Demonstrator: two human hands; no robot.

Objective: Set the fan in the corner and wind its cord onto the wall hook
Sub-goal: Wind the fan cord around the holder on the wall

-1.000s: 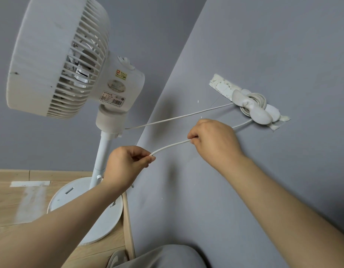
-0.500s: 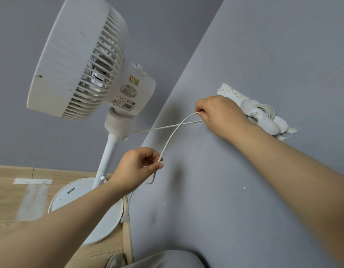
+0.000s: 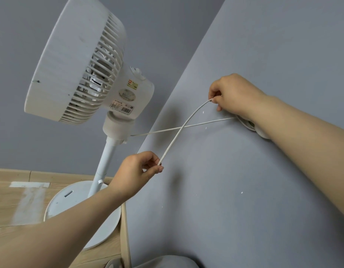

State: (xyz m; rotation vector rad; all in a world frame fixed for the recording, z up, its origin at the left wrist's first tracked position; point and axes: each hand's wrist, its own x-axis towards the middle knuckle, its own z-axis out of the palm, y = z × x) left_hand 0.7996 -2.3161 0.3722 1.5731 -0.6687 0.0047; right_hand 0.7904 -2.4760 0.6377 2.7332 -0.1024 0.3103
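Locating cord: where? (Obs. 1)
Two white strands cross before the grey wall, one off the neck of the fan, which stands in the corner. (Obs. 2)
Hands? (Obs. 1)
Both pinch it: left hand low, right hand high, beside the wall hook, mostly hidden behind that forearm. (Obs. 2)
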